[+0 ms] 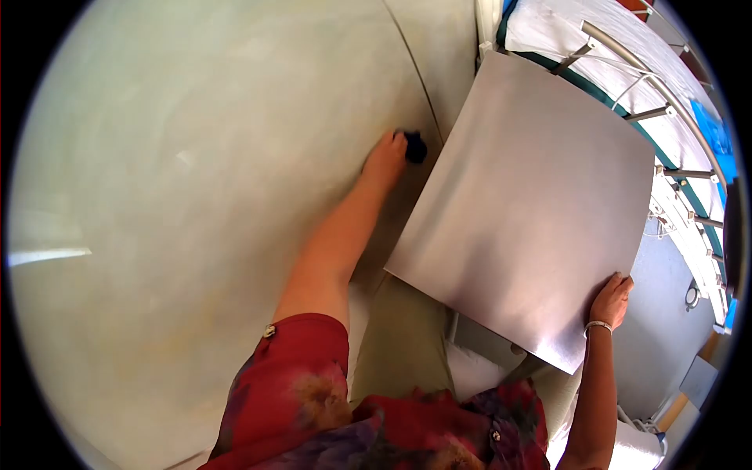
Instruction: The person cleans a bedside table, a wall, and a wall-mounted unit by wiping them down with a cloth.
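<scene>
My left hand [385, 159] is closed on a small dark bunched thing, apparently a cloth [415, 147], and holds it at the pale wall [258, 117] beside a thin dark line. That arm reaches across on the left of a brushed-metal top [533, 188], which looks like a bedside cabinet's or small table's surface. At the near right edge of this top, my right hand [611, 302] has its fingers curled over the rim. A bracelet circles the right wrist. What supports the metal top is mostly hidden underneath it.
A bed with a curved metal side rail [666, 86] and a white sheet [548, 27] stands along the right. Blue material [709, 133] lies near the rail. Below is grey floor [666, 290], with a bed caster [692, 296] on it. My legs are close against the metal top.
</scene>
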Demonstrator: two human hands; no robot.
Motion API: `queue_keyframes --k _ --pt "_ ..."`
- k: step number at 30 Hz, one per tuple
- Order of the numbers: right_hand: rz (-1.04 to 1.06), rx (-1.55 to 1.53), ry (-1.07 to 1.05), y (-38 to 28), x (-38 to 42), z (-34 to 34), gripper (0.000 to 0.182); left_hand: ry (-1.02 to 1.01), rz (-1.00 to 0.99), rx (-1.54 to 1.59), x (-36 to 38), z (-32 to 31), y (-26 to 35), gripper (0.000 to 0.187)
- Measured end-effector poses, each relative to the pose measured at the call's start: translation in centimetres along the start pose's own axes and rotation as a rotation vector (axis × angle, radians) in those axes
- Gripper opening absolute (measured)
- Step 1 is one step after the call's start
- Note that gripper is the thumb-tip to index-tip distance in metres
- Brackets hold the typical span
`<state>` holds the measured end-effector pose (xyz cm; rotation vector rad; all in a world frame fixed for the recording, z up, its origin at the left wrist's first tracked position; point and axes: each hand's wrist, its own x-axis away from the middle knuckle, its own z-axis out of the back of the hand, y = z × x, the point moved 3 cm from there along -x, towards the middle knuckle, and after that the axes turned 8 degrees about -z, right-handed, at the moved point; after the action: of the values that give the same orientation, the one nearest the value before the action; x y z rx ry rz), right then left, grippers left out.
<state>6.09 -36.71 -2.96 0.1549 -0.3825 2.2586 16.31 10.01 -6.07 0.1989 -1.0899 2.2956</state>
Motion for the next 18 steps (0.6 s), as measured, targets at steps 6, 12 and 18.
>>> queue_keyframes --k 6,12,18 --pt "-0.024 -0.013 -0.028 -0.8 0.4 0.5 0.044 -0.177 -0.217 0.058 10.1 -3.9 8.4 0.023" --pt "-0.024 -0.023 -0.025 -1.2 0.7 0.8 0.043 -0.349 -0.301 0.193 17.1 2.2 7.0 0.019" --pt "0.027 -0.089 -0.021 -1.4 1.2 1.5 0.044 0.105 0.005 0.108 22.3 8.7 0.6 0.021"
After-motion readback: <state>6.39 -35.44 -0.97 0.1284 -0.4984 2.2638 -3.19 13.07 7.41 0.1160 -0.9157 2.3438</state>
